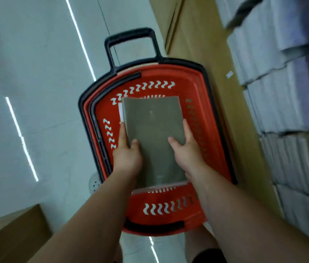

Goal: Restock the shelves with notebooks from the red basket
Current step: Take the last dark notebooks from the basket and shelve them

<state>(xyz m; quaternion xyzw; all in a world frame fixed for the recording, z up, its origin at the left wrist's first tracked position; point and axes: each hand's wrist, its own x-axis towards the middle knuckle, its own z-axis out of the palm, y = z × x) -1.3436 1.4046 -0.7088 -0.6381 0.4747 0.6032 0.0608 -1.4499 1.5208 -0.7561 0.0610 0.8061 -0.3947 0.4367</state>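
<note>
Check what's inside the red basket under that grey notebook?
Inside the red basket, both hands, left hand and right hand, grip the grey notebook. White page edges of more notebooks peek out beneath. How many lie below, and the basket floor, are covered.

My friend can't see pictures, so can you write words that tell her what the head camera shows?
Two bare hands, the left hand and the right hand, grip a stack of grey-green notebooks by its sides, above a red basket with a black pull handle on a pale floor. Wrapped white stacks fill wooden shelves at right.
</note>
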